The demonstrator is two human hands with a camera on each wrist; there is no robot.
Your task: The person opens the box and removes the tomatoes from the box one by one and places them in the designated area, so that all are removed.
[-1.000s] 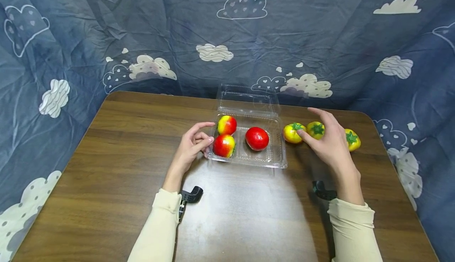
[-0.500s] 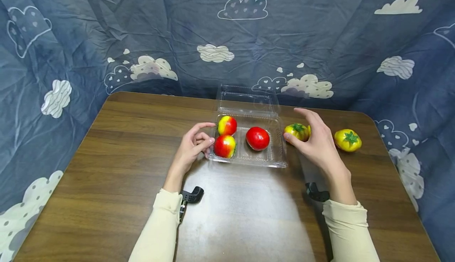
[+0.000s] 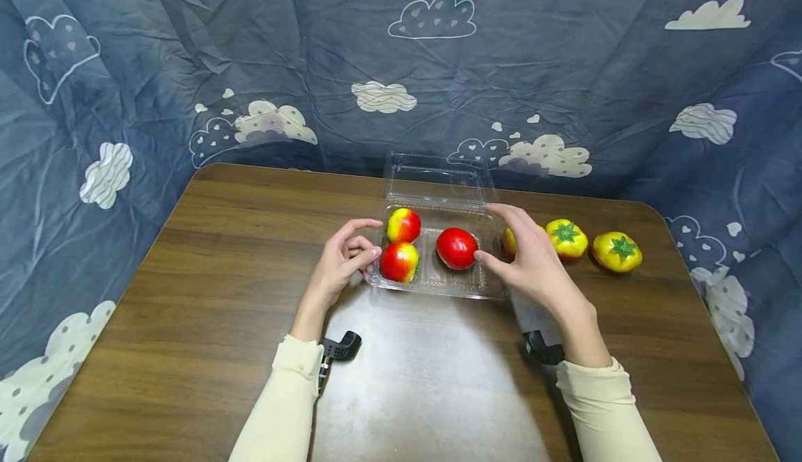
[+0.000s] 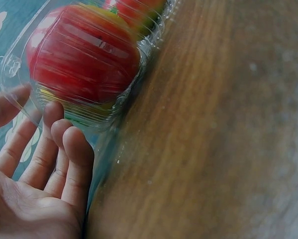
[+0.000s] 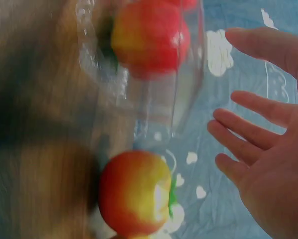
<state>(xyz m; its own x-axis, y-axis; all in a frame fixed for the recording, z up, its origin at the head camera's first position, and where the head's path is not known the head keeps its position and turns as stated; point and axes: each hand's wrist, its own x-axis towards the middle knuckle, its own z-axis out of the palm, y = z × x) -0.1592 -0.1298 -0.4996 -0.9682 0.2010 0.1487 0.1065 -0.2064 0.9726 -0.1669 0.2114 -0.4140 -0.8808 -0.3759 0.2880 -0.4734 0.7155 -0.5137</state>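
My left hand point(image 3: 341, 260) holds the left rim of a clear plastic clamshell box point(image 3: 438, 288), with the thumb on the rim and fingers at the edge. Two red-and-yellow artificial tomatoes point(image 3: 399, 262) lie along the box's left side. One red tomato point(image 3: 457, 248) sits in the right half. Over the box's right edge is my right hand point(image 3: 532, 260), fingers spread and holding nothing; its thumb tip appears beside the red tomato in the head view. In the right wrist view a gap shows between the fingers and the red tomato point(image 5: 151, 40).
Three yellow tomatoes with green leafy tops stand right of the box: one point(image 3: 509, 241) partly behind the right hand, a middle one point(image 3: 567, 239) and an outer one point(image 3: 617, 252). The box's lid point(image 3: 438, 177) is raised toward the cloud-patterned cloth point(image 3: 432, 65). A wooden table point(image 3: 219, 274) lies beneath.
My right hand has moved left from above the yellow tomatoes to the box's right side, uncovering the middle and outer yellow ones. My left hand stays at the box rim.
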